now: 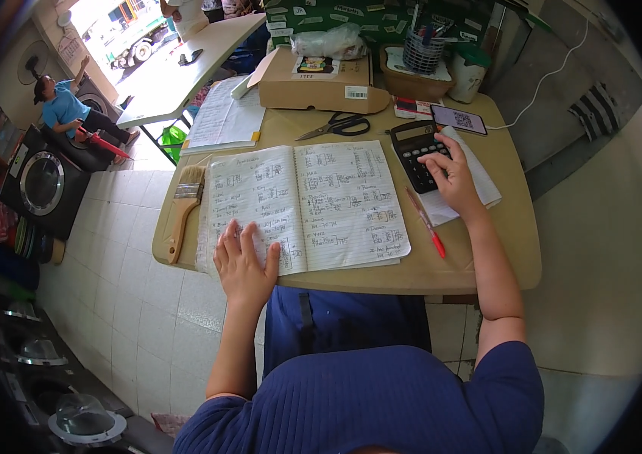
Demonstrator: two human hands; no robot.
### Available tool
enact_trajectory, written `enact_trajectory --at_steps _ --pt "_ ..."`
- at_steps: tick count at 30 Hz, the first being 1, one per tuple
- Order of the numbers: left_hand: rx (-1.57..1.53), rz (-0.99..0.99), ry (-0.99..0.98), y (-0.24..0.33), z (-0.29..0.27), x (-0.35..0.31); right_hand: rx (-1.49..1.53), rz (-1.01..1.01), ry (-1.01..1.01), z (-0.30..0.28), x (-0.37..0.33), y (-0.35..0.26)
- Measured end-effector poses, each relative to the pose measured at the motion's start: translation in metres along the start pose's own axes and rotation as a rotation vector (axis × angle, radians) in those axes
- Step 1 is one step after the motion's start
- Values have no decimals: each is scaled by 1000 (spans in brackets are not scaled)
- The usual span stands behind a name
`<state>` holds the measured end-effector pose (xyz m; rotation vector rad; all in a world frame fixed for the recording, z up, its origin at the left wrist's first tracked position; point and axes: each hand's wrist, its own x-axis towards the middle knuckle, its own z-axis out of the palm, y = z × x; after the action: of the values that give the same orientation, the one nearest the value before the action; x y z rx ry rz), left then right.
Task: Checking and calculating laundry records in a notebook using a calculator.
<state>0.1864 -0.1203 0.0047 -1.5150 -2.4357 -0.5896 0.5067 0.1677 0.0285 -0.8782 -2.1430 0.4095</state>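
Observation:
An open notebook [347,216] with handwriting on both ruled pages lies on the table in front of me. My left hand [247,261] rests flat on the lower part of its left page, fingers spread. At the right, my right hand [453,172] is over a black calculator [414,155]. Its fingers are bent but apart, with fingertips at the keys, and it holds nothing. Under the calculator's right side lies white paper [480,185]. A pen with a red cap [437,240] lies between the notebook and my right forearm.
A wooden-handled brush [185,208] lies left of the notebook. Black scissors [334,126], a cardboard box [313,87], a phone [459,119] on a white cable and a pen basket [425,53] stand beyond. Washing machines [42,184] and a person in blue [63,106] are at the left.

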Motion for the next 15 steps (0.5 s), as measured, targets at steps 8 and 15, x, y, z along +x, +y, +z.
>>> enact_trajectory --at_steps 8,15 --pt "-15 -8 -17 1 0 0 -144 -119 4 -2 1 -13" --pt "-14 2 -8 1 1 -1 -206 -190 -108 -17 1 -13"
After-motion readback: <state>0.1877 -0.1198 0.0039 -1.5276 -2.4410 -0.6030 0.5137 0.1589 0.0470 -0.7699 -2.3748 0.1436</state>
